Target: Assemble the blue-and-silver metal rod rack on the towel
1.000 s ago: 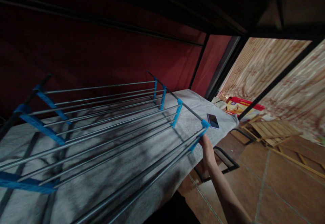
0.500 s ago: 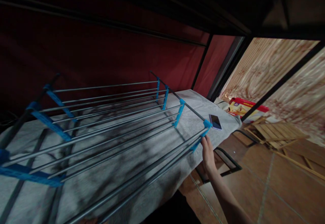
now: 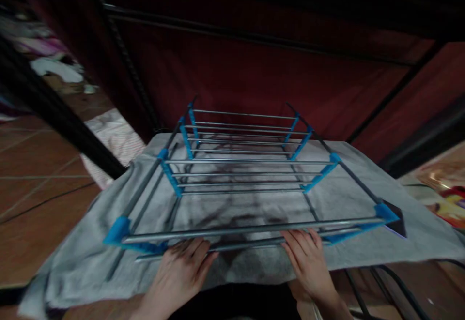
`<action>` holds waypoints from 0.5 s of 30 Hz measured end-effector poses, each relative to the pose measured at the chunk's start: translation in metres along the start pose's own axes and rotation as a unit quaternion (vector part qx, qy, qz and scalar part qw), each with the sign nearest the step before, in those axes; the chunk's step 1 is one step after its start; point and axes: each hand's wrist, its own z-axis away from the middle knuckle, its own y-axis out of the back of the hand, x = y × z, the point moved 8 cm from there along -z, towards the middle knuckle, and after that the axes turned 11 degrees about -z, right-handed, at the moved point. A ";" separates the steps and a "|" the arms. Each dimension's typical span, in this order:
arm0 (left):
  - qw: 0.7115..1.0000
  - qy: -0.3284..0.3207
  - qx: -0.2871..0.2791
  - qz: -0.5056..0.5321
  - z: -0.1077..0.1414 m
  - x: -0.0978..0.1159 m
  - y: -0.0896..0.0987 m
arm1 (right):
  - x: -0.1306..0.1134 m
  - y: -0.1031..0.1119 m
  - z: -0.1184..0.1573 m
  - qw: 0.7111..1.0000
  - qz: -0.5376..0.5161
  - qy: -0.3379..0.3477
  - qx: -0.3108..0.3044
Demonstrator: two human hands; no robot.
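Observation:
A shoe rack [image 3: 247,161] of grey metal tubes with blue plastic brackets lies on a grey cloth [image 3: 247,271]. Its nearest tier, with two tubes, faces me. My left hand [image 3: 183,271] has its fingers curled over the lower front tube, left of the middle. On the same tube, further right, the fingers of my right hand [image 3: 307,257] are bent over it; the fingertips of both hands are partly hidden behind the tubes. Beside the right front bracket [image 3: 385,212] lies a phone [image 3: 399,225], partly covered by it.
Dark red panels [image 3: 254,68] in a black frame rise behind the rack. At left, a black post [image 3: 69,116] slants past a striped cloth [image 3: 118,138] on the tiled floor. Black metal legs [image 3: 392,286] show at lower right, and a red and yellow package [image 3: 454,206] at the right edge.
The view has swung left and now faces the rack squarely. My right hand has gone from the right end bracket to the front tube, and my left hand has come into clear view.

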 end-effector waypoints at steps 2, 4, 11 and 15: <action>0.999 0.033 -0.020 0.013 0.000 0.000 0.001 | 0.007 -0.004 0.000 0.999 0.007 0.031 -0.020; 0.998 0.059 -0.008 0.025 0.003 -0.002 0.006 | 0.016 -0.006 0.002 0.997 0.018 0.064 -0.030; 0.971 0.182 0.153 0.039 0.066 -0.018 0.030 | 0.019 -0.001 0.005 0.986 0.081 0.144 -0.026; 0.863 0.412 0.264 0.129 0.116 -0.070 0.032 | 0.017 0.001 0.004 0.978 0.111 0.170 -0.042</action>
